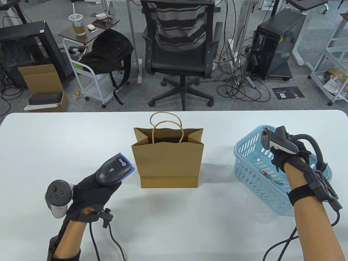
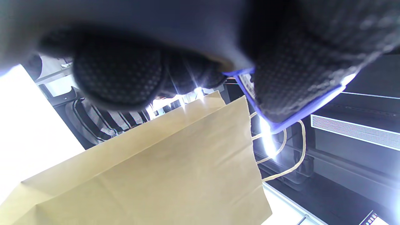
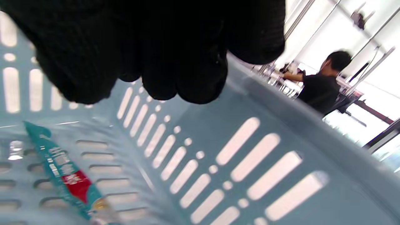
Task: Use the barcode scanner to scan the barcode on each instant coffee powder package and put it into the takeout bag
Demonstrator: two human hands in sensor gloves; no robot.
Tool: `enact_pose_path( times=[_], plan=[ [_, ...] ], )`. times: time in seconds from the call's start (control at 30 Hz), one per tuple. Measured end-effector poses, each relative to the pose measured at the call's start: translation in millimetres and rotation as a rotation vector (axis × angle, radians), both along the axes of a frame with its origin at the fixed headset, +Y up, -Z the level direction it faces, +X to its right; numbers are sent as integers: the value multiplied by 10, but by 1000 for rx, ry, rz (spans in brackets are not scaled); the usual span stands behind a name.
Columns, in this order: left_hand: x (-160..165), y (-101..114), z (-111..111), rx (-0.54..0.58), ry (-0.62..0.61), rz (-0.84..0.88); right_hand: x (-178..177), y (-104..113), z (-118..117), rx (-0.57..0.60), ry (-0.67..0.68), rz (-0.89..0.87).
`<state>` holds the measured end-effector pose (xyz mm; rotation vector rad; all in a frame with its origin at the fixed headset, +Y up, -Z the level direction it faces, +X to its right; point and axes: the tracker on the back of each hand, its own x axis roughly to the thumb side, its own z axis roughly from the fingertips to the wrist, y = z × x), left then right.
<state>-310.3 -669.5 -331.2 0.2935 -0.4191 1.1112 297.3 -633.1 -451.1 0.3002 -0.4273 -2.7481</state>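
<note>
My left hand (image 1: 93, 187) grips a grey barcode scanner (image 1: 114, 169) with a blue front rim, its head pointing up and right toward the brown paper takeout bag (image 1: 168, 160). The bag stands open and upright at the table's middle. In the left wrist view the bag (image 2: 172, 168) fills the lower frame below the scanner's blue rim (image 2: 281, 126). My right hand (image 1: 281, 161) reaches down inside a light blue basket (image 1: 240, 148). Its fingers (image 3: 175, 78) hang above a teal and red coffee package (image 3: 70, 178) lying on the basket floor, holding nothing.
The basket sits near the table's right edge. Cables trail from both wrists toward the table's front edge. Beyond the far edge stand an office chair (image 1: 180, 51), a cart and a computer tower. A person (image 3: 322, 84) sits in the background.
</note>
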Motion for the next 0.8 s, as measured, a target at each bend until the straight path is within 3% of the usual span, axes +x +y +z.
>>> enact_pose_path(
  times=[0.1,0.47,0.8],
  plan=[
    [12,14,11,8,-5,-8,-34,-169,-127,-76,-37,-97],
    [-2,-4,-4,-14,-4,-7,-8,-739,-398,-263,-74,-56],
    [41,2,-5,-22,-12,-40,-29,-980,-402,-271,-43,-94]
  ],
)
